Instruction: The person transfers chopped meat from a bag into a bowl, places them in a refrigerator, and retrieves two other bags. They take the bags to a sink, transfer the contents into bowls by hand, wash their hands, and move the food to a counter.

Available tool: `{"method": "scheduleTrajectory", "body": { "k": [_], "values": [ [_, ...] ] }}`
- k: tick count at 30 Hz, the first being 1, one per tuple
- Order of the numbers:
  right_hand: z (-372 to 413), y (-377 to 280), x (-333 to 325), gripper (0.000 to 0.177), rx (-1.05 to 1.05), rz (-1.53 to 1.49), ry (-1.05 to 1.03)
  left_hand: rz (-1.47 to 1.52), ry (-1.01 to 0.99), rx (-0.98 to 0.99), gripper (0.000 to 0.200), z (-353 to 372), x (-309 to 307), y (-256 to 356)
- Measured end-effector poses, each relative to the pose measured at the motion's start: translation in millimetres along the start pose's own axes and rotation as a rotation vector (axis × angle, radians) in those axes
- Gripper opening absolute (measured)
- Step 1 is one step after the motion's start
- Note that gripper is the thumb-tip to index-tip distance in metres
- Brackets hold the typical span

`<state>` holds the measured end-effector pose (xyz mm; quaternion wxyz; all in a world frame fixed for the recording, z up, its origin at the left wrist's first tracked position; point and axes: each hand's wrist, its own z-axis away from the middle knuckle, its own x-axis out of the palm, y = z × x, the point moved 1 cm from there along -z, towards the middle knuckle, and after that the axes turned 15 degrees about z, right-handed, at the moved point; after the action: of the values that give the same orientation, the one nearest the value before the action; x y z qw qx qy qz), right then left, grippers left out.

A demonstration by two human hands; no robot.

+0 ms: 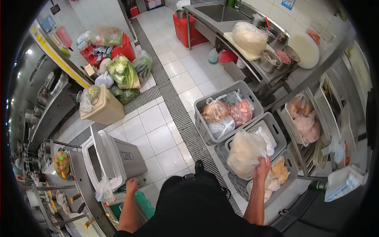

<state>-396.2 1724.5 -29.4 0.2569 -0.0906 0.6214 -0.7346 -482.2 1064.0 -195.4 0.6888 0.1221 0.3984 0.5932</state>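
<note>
My right hand (pixel 261 169) grips the edge of a large clear plastic bag with pale contents (pixel 245 155). This bag is above the grey crates on the floor to my right. Below it, a grey crate (pixel 285 182) holds bags of yellowish and pale food (pixel 279 172). Behind it, another grey crate (pixel 282 132) has a white bag (pixel 267 139) inside. My left hand (pixel 132 185) hangs low on the other side, its fingers curled with nothing visible in them. Nearest to it are a green plastic bag (pixel 145 204) and a grey lidded bin (pixel 128 155).
A third grey crate (pixel 199 111) holds several bagged foods. A drain grate (pixel 173 98) crosses the tiled floor (pixel 150 126). Bagged leafy vegetables (pixel 123 72) and a beige bin (pixel 103 108) stand ahead left. A steel sink counter (pixel 215 27) and a rack of baskets (pixel 312 138) line the right.
</note>
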Motion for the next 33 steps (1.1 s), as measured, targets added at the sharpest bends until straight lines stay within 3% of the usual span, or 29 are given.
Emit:
{"method": "scheduleTrajectory", "body": {
  "k": [1,5,7,8,13,14,16,18,19,20,22,24,28,31,33],
  "values": [
    [-12,-14,27,0.024,0.041,-0.039,-0.031,0.078,0.080,-0.166,0.031,12,-4,-3],
    [-58,-48,122,0.034,0.069,-0.239,-0.037,0.258,0.082,-0.391,0.026,22,-6,-42],
    [-79,-77,165,0.035,0.002,-0.233,-0.132,0.130,-0.174,-0.127,0.025,12,-2,-70],
    [-84,-91,186,0.035,-0.059,-0.230,-0.227,0.138,-0.181,-0.131,0.025,-4,-2,-77],
    [-112,-142,286,0.029,-0.086,-0.200,-0.163,-0.204,-0.678,0.570,0.025,-138,-4,-44],
    [-117,-151,304,0.030,-0.092,-0.170,-0.129,0.016,-0.398,-0.079,0.019,-140,-5,15],
    [-132,-168,336,0.030,-0.088,-0.169,-0.068,0.471,-0.425,-0.478,0.015,-236,-29,52],
    [-146,-181,358,0.031,-0.085,-0.173,-0.054,-0.357,-0.535,0.441,0.015,-344,-59,104],
    [-152,-189,369,0.031,-0.086,-0.181,-0.060,0.425,-0.311,-0.040,0.017,-349,-59,167],
    [-158,-195,381,0.031,-0.085,-0.192,-0.039,0.305,-0.204,-0.132,0.018,-378,-59,241],
    [-173,-208,407,0.032,-0.124,-0.205,-0.027,0.304,0.036,-0.069,0.023,-373,-43,389],
    [-192,-215,431,0.032,-0.099,-0.224,0.049,0.281,-0.011,0.051,0.029,-406,-27,475],
    [-244,-220,480,0.028,-0.042,-0.226,0.160,0.168,-0.137,0.187,0.028,-466,26,573],
    [-283,-248,528,0.024,0.029,-0.263,0.109,0.044,-0.230,0.241,0.025,-493,63,595],
    [-323,-258,549,0.020,-0.022,-0.272,0.063,0.012,-0.224,0.135,0.023,-488,88,604]
  ]
}}
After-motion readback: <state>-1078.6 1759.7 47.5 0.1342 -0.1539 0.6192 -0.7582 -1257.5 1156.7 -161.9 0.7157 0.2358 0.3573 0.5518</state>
